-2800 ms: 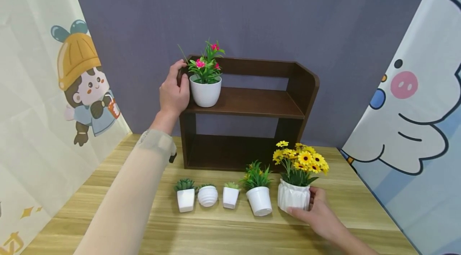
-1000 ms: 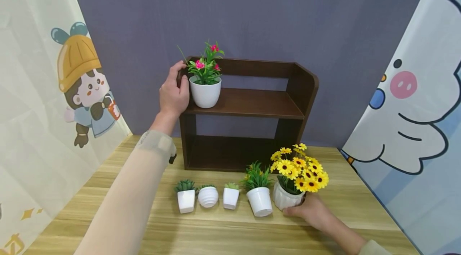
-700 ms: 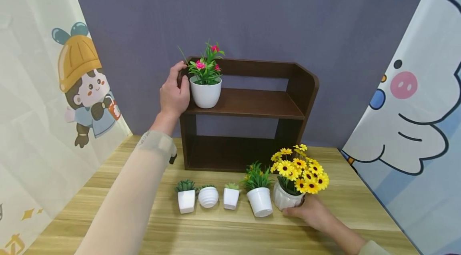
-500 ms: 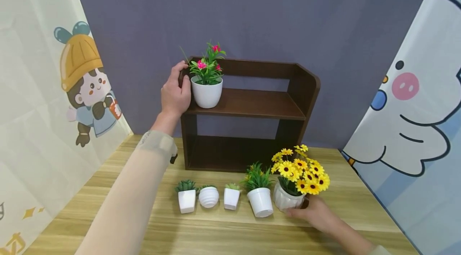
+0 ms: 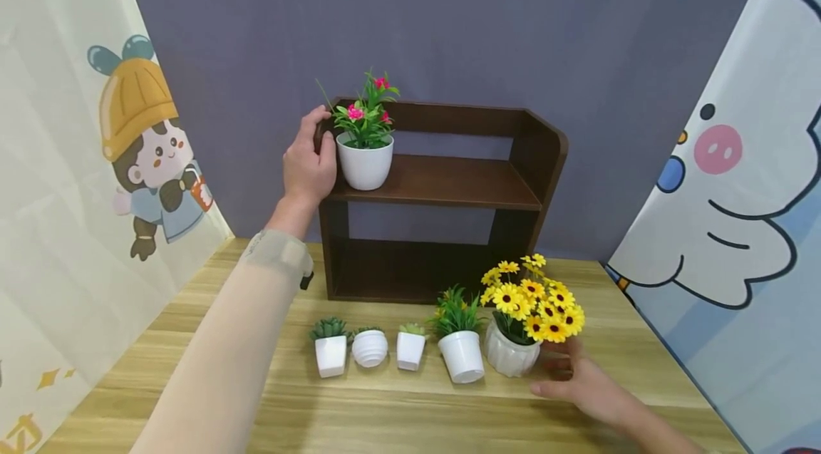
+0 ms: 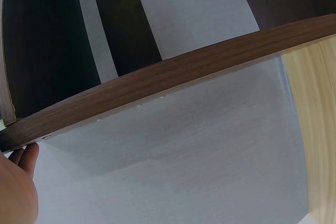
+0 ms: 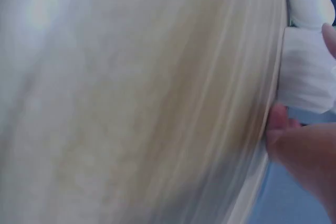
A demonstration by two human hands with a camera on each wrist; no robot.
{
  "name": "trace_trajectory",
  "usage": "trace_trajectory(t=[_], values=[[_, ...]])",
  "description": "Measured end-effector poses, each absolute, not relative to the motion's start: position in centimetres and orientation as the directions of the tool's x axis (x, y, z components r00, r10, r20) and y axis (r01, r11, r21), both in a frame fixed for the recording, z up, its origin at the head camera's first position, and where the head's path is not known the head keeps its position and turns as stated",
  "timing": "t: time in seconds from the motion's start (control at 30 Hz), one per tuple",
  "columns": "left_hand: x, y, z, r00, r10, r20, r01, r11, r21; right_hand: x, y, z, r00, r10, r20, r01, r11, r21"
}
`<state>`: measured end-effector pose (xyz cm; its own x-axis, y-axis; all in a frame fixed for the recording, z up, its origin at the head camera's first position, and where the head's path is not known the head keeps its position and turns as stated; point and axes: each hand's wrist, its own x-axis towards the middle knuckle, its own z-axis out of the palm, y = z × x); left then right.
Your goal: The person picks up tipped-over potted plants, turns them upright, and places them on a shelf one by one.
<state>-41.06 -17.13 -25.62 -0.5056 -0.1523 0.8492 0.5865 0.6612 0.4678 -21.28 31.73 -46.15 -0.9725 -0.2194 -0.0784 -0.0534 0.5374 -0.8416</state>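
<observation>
My left hand [image 5: 309, 163] grips the upper left side of a dark brown two-tier shelf [image 5: 449, 179]. In the left wrist view, its fingers [image 6: 30, 158] meet the shelf's long front edge [image 6: 173, 67]. Beside that hand, a white pot with pink flowers [image 5: 365, 162] stands on the upper tier. On the table, a ribbed white pot of yellow sunflowers [image 5: 511, 353] stands upright. Just right of it is my right hand [image 5: 593, 386], thumb and fingers apart and holding nothing. The right wrist view shows the ribbed pot [image 7: 305, 72] between the thumb and fingers' side.
Left of the sunflowers, a white pot with a grassy plant [image 5: 462, 357] leans slightly. Further left stand three small white succulent pots, the leftmost being a square pot [image 5: 331, 357]. All line the wooden table [image 5: 385, 418] before the shelf. A grey backdrop [image 5: 442, 19] hangs behind.
My right hand has turned the sunflower pot and shifted it left beside the grassy plant, then let go and drawn back to the right. The left hand keeps its place.
</observation>
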Motion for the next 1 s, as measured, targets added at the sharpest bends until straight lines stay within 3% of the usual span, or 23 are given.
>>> trace_trajectory(t=[0.27, 0.53, 1.0], values=[[-41.2, -17.1, -25.8, -0.509, -0.151, 0.848, 0.588, 0.658, 0.470, -23.0, 32.5, -47.0, -0.932, -0.346, -0.102, -0.099, 0.516, -0.851], [-41.2, -17.2, -25.7, -0.500, -0.162, 0.851, 0.590, 0.655, 0.471, -23.7, 31.2, -46.3, -0.944, -0.295, -0.149, -0.084, 0.650, -0.755], [-41.0, -17.1, -25.6, -0.506, -0.163, 0.847, 0.581, 0.662, 0.474, -23.8, 29.8, -46.9, -0.965, -0.260, -0.042, -0.134, 0.622, -0.771]])
